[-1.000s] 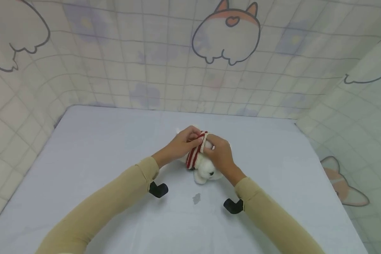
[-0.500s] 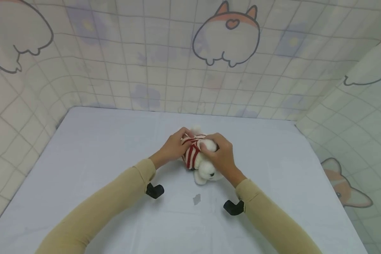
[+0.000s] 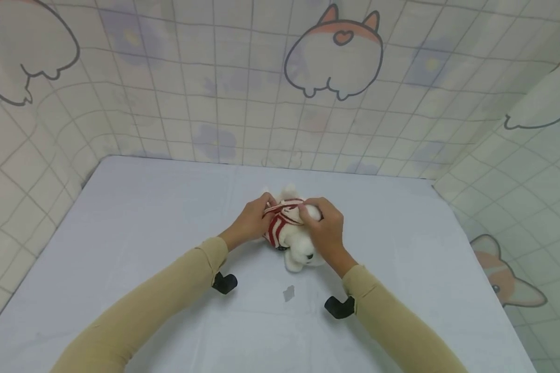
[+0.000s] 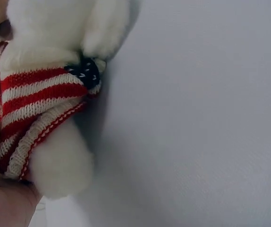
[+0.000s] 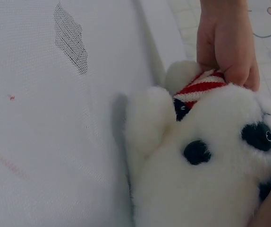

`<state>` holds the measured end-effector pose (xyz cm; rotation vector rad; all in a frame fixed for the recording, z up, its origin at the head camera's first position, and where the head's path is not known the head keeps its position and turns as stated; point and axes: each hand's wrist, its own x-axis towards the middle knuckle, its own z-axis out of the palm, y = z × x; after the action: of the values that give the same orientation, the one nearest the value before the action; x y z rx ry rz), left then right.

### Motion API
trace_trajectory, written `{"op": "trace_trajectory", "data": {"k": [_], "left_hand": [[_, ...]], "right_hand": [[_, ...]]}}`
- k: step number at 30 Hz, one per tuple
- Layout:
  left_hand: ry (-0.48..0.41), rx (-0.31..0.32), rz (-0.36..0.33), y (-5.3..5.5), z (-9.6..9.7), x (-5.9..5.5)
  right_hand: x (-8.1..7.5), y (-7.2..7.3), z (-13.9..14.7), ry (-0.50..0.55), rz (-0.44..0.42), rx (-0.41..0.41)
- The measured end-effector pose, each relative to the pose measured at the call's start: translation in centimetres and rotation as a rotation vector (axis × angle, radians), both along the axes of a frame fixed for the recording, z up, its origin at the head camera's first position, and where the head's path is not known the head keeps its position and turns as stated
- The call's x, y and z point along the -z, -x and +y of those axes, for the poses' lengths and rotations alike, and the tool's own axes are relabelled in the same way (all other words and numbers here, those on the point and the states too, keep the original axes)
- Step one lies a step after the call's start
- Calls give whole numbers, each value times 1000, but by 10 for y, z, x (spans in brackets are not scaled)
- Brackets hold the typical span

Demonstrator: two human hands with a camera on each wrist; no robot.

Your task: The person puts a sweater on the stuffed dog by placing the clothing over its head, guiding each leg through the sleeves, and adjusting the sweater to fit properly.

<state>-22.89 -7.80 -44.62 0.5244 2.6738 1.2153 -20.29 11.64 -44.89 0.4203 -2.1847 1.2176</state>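
A white plush toy animal [image 3: 303,246] with a black nose lies on its side on the table, its head toward the front. It wears a knitted sweater [image 3: 276,229] with red and white stripes and a dark blue patch with white marks [image 4: 86,73]. At the toy's left, my left hand [image 3: 252,220] pinches the sweater's edge and stretches it away from the body. My right hand [image 3: 326,225] grips a rounded white part of the toy, its thumb by the sweater's edge. The right-hand fingertips are partly hidden. The toy's face [image 5: 230,142] shows close up in the right wrist view.
The white table [image 3: 158,207] spreads around the toy. A small grey patch [image 3: 289,293] marks its surface in front. Black wrist mounts [image 3: 225,283] stick out below both sleeves. A tile-patterned curtain [image 3: 242,103] with cartoon animals stands behind and at the sides.
My left hand has shifted left and slightly toward the front, drawing the sweater's edge out from the toy. My right hand stays by the same end, its thumb now over the rounded white part.
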Motion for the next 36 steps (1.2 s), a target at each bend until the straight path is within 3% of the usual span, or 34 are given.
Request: {"op": "trace_trajectory", "data": {"k": [6, 11, 18, 22, 28, 36], "left_hand": [[8, -48, 43, -2, -5, 3], [-22, -49, 97, -5, -8, -6], [-57, 32, 178, -9, -17, -25], [-43, 76, 226, -9, -18, -36], [11, 136, 275, -6, -14, -53], [193, 305, 293, -1, -3, -70]], "right_hand": [[-7, 4, 7, -131, -121, -96], [-14, 1, 13, -125, -90, -123], [-18, -5, 22, -68, -33, -100], [-20, -9, 29, -80, -44, -60], [-18, -17, 40, -131, -171, -7], [-8, -30, 56, -159, -390, 36]]}}
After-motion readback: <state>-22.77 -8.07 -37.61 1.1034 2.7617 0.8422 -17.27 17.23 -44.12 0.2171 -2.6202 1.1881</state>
